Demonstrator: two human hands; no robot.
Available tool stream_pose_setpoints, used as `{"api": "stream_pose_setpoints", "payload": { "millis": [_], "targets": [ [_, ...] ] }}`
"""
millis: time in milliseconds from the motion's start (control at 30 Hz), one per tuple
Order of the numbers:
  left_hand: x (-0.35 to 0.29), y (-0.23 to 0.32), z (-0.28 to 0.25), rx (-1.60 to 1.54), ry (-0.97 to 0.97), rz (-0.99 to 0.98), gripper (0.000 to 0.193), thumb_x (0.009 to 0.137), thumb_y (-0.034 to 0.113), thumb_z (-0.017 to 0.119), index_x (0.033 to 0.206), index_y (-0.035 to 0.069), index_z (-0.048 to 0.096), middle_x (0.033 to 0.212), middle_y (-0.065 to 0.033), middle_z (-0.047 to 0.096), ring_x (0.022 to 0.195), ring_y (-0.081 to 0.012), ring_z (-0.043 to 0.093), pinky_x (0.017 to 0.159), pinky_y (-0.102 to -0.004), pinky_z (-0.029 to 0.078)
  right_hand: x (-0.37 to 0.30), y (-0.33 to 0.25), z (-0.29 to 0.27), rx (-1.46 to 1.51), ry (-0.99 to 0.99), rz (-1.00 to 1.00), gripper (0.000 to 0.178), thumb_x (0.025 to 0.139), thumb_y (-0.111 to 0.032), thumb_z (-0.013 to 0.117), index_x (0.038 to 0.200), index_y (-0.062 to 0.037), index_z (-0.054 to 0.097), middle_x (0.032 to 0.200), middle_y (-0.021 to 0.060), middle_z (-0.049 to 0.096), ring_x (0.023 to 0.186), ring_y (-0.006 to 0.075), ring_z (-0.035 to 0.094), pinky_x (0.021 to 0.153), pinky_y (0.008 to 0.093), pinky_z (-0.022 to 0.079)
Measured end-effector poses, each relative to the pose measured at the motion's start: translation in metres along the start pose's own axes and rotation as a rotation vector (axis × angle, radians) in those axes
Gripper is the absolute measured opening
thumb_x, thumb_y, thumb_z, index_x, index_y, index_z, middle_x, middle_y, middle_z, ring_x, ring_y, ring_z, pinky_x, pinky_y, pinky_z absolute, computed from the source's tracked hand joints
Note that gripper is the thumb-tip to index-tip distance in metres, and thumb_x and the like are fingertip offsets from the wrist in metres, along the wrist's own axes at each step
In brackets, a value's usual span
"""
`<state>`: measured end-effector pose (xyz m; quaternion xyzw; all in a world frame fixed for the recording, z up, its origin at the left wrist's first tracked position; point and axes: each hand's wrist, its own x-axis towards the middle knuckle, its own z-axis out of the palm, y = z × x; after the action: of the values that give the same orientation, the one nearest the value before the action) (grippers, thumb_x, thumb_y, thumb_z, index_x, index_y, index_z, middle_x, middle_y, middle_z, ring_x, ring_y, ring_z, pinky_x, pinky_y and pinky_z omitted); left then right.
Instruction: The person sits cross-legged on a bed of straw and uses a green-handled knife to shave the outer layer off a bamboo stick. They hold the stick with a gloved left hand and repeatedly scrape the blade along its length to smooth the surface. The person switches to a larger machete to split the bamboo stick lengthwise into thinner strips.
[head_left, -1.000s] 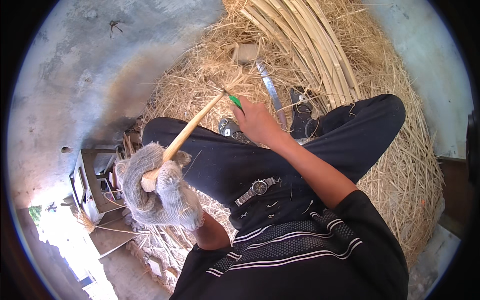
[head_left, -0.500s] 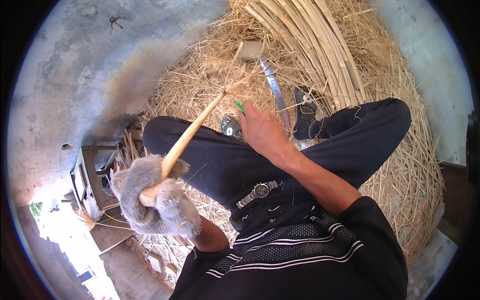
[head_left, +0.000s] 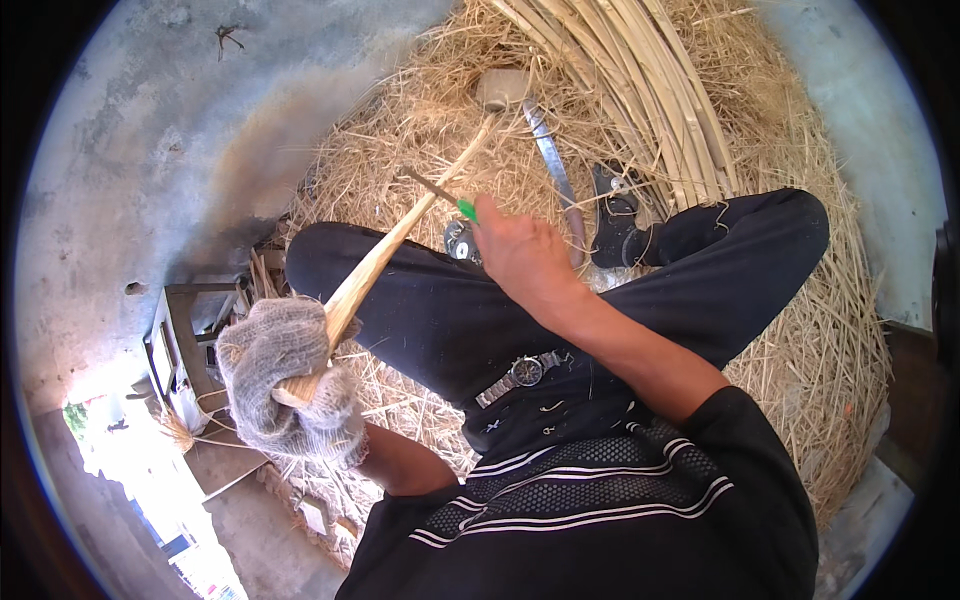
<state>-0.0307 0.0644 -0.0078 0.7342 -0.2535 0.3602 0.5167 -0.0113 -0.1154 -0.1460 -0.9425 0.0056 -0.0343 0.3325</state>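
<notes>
My left hand [head_left: 285,365], in a grey knitted glove, is closed around the thick lower end of a pale bamboo or wooden stick [head_left: 385,252]. The stick slants up and away to the right, narrowing at its far end. In my bare right hand [head_left: 528,258] is a small knife [head_left: 467,209] with a green handle. Its dark, narrow blade points up and left and crosses over the stick; whether it touches the stick I cannot tell. My fingers hide most of the handle.
Straw-like shavings [head_left: 420,120] cover the floor. Ahead lie a long machete-like blade [head_left: 550,155], a small block [head_left: 503,89] and a bundle of long pale strips [head_left: 660,100]. A wristwatch [head_left: 525,372] rests on my lap. A wooden frame [head_left: 190,335] stands by the left wall [head_left: 150,160].
The knife has turned so its blade shows across the stick. The stick's far end has shifted slightly right and down, and my gloved hand a little left.
</notes>
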Motion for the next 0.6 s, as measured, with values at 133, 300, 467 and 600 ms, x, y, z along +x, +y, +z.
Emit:
{"api": "stream_pose_setpoints", "payload": {
  "millis": [133,300,467,600],
  "targets": [
    [-0.002,-0.003,-0.005,0.112,0.057,-0.052,0.045,0.068,0.03,0.087,0.091,-0.002,0.065,0.086,-0.0121,0.064,0.078,-0.0267,0.065,0.065,-0.0369,0.058,0.009,-0.004,0.001,0.09,0.009,0.009,0.02,0.099,-0.024,0.051,0.099,-0.0038,0.049,0.066,0.0249,0.062,0.065,0.0488,0.064,0.059,0.0556,0.052],
    [-0.001,-0.003,0.002,0.048,0.012,-0.002,0.042,0.071,0.028,0.084,0.091,-0.004,0.064,0.083,-0.0121,0.062,0.073,-0.0269,0.065,0.061,-0.0385,0.056,-0.008,-0.023,-0.02,0.34,0.016,0.003,0.023,0.099,-0.024,0.053,0.098,-0.0015,0.05,0.06,0.0263,0.058,0.06,0.0497,0.061,0.054,0.0572,0.047],
    [-0.002,-0.002,0.008,-0.099,-0.025,0.03,0.045,0.074,0.031,0.084,0.091,-0.004,0.062,0.08,-0.0121,0.06,0.069,-0.029,0.064,0.055,-0.0384,0.054,-0.007,-0.02,-0.012,0.244,0.084,-0.017,0.021,0.098,-0.022,0.054,0.097,-0.0009,0.05,0.057,0.0263,0.057,0.057,0.0489,0.06,0.054,0.0567,0.047],
    [0.004,-0.008,0.015,-0.101,-0.046,0.092,0.044,0.079,0.038,0.081,0.086,0.0,0.061,0.076,-0.0109,0.061,0.061,-0.0262,0.064,0.053,-0.0358,0.053,0.0,-0.017,-0.012,0.096,0.05,-0.027,0.018,0.098,-0.02,0.053,0.098,-0.0019,0.05,0.062,0.0238,0.061,0.061,0.0448,0.065,0.053,0.0514,0.053]
  ]
}}
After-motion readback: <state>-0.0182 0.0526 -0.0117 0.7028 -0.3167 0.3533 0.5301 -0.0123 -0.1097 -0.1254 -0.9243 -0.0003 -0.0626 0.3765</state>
